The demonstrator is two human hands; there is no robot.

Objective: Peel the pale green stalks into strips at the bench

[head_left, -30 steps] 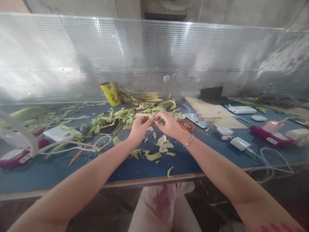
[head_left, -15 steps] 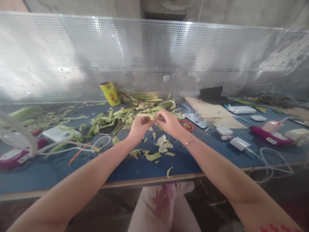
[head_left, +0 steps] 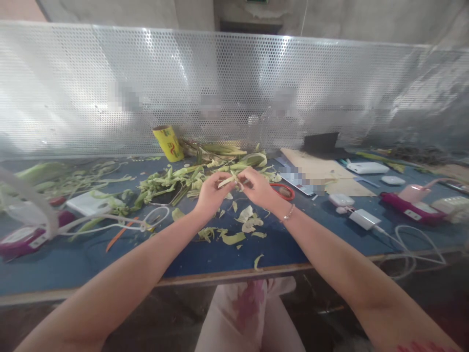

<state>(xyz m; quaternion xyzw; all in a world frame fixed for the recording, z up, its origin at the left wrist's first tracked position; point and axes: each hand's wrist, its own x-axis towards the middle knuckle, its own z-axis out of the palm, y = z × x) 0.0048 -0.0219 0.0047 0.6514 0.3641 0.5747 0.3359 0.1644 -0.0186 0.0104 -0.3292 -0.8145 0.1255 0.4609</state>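
Above the middle of the blue table (head_left: 205, 261), my left hand (head_left: 212, 194) pinches a pale green plant strip (head_left: 226, 182), which looks like corn husk. My right hand (head_left: 257, 187) meets it from the other side, its fingers closed on the same piece at a small knot-like tangle. The fingertips of both hands hide part of the strip. Just behind lies a heap of green strips (head_left: 161, 185), some twisted. Torn husk scraps (head_left: 234, 238) are scattered in front of my hands.
A yellow cardboard tube (head_left: 168, 143) leans near the perforated metal screen (head_left: 234, 88). An orange-red ring (head_left: 287, 191), a phone (head_left: 298, 182) and brown cardboard (head_left: 318, 164) lie to the right. White cables (head_left: 406, 252) and magenta power strips (head_left: 414, 208) lie toward both sides.
The strip has turned in my fingers: its pale end now angles down toward my left palm. My fingers have shifted slightly around the knot-like part, and more of it shows.
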